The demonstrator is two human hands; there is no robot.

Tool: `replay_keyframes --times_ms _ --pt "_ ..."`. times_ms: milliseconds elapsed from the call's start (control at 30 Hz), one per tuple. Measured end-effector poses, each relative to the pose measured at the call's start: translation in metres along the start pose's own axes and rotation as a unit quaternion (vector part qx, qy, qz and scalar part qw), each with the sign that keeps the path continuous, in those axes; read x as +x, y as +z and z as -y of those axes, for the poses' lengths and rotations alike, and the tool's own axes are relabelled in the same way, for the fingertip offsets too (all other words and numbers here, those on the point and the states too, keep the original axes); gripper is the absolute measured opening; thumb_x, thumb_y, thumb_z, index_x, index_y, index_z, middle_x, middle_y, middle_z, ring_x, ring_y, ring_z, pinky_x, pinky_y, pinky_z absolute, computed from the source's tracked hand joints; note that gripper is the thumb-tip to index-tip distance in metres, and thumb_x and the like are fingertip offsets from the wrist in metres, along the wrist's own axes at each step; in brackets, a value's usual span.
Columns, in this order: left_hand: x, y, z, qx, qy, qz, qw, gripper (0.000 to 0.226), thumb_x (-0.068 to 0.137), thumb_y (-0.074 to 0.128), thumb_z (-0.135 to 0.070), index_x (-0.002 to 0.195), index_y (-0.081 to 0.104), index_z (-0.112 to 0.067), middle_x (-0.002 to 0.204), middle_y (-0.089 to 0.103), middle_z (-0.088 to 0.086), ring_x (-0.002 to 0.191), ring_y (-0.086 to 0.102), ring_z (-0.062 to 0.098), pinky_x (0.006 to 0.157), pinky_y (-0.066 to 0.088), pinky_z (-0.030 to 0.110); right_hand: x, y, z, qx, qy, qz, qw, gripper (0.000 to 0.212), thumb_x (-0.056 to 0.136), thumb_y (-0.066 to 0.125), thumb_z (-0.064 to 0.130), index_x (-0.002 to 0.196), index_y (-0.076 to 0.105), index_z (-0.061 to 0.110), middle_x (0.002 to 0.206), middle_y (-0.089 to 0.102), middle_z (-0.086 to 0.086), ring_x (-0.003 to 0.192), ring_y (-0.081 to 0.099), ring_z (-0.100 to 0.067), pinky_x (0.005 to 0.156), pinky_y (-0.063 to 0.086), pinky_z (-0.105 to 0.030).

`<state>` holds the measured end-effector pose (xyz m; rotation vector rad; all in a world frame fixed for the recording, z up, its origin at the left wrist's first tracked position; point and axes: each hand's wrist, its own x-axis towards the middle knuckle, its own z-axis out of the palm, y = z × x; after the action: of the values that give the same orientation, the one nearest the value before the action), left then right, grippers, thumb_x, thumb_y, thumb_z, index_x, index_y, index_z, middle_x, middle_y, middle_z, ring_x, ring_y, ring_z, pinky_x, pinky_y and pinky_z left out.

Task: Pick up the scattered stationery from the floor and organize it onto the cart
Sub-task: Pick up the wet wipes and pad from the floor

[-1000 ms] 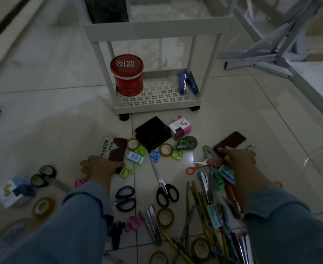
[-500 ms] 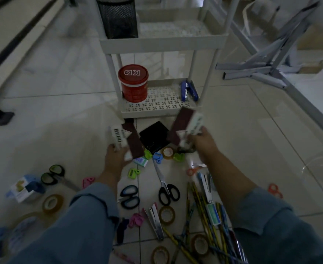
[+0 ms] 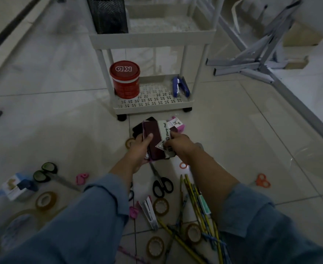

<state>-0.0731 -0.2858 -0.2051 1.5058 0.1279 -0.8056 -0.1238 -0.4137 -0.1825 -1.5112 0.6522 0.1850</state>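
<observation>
Two maroon-and-white stamp pad boxes (image 3: 157, 139) are pressed together into one stack above the floor, just in front of the white cart (image 3: 151, 40). My left hand (image 3: 139, 149) grips the stack from the left and my right hand (image 3: 177, 144) from the right. The cart's bottom shelf (image 3: 153, 103) carries a red tub (image 3: 125, 79) and a blue stapler (image 3: 179, 86). A black mesh pen holder (image 3: 107, 14) stands on the shelf above. Scissors (image 3: 161, 184), tape rolls (image 3: 160, 206) and pencils (image 3: 196, 206) lie scattered on the tiles.
A black case (image 3: 138, 128) and a pink box (image 3: 177, 123) lie on the floor behind the stack. Green-handled scissors (image 3: 45, 171), a blue-white box (image 3: 16, 186) and tape (image 3: 45, 201) lie at left. Orange scissors (image 3: 262, 181) lie at right. Grey metal frame legs (image 3: 252, 65) stand at back right.
Each hand lifted one stamp pad box off the floor, then the hands came together in the middle, joining the two boxes into one stack.
</observation>
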Motion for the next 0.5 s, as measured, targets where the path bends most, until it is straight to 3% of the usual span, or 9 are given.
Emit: replay_keyframes --times_ms 133,233,300,367,433,500 --pt "0.007 0.012 0.006 0.008 0.019 -0.033 0.999 0.047 0.097 0.040 -0.042 0.138 0.036 -0.019 0.126 0.055 0.008 0.104 0.058 0.028 0.077 0.054 0.040 0.007 0.009 -0.006 0.019 0.007 -0.017 1.000 0.039 0.089 0.039 -0.008 0.124 0.053 0.003 0.118 0.061 -0.017 0.107 0.059 -0.031 0.080 0.051 -0.032" --pt "0.019 0.019 0.015 0.021 0.030 -0.054 0.998 0.049 0.097 0.040 -0.043 0.138 0.034 -0.018 0.125 0.055 0.009 0.107 0.058 0.028 0.077 0.054 0.039 0.017 0.011 -0.011 0.029 0.006 -0.037 0.999 0.039 0.092 0.037 -0.002 0.129 0.048 0.005 0.122 0.059 -0.015 0.109 0.058 -0.030 0.072 0.051 -0.024" --pt "0.025 0.020 0.015 0.013 0.030 -0.059 0.998 0.047 0.097 0.042 -0.040 0.138 0.035 -0.019 0.124 0.057 0.009 0.105 0.059 0.028 0.077 0.054 0.037 0.023 0.006 -0.010 0.030 -0.001 -0.036 0.999 0.038 0.094 0.039 0.002 0.131 0.046 0.007 0.123 0.058 -0.014 0.109 0.058 -0.028 0.078 0.050 -0.026" --pt "0.025 0.023 0.004 -0.026 0.017 -0.060 0.998 0.044 0.098 0.043 -0.033 0.138 0.036 -0.017 0.123 0.058 0.011 0.104 0.059 0.028 0.083 0.054 0.043 0.021 0.000 0.002 0.040 0.008 -0.032 0.999 0.038 0.094 0.041 0.003 0.132 0.046 0.010 0.121 0.059 -0.013 0.103 0.058 -0.024 0.080 0.049 -0.027" --pt "0.020 0.027 -0.011 -0.083 0.002 -0.064 0.994 0.044 0.098 0.043 -0.028 0.139 0.036 -0.014 0.124 0.057 0.013 0.106 0.059 0.030 0.091 0.050 0.049 0.012 -0.003 0.022 0.064 0.026 -0.014 0.998 0.041 0.095 0.040 0.004 0.134 0.044 0.016 0.117 0.058 -0.008 0.092 0.057 -0.018 0.074 0.049 -0.025" --pt "0.003 0.033 -0.029 -0.123 -0.008 -0.065 0.990 0.044 0.099 0.042 -0.023 0.140 0.035 -0.012 0.127 0.056 0.016 0.102 0.059 0.029 0.089 0.050 0.045 -0.008 -0.007 0.044 0.054 0.059 0.018 0.997 0.044 0.095 0.040 0.010 0.136 0.039 0.026 0.115 0.057 -0.003 0.089 0.056 -0.017 0.072 0.047 -0.028"
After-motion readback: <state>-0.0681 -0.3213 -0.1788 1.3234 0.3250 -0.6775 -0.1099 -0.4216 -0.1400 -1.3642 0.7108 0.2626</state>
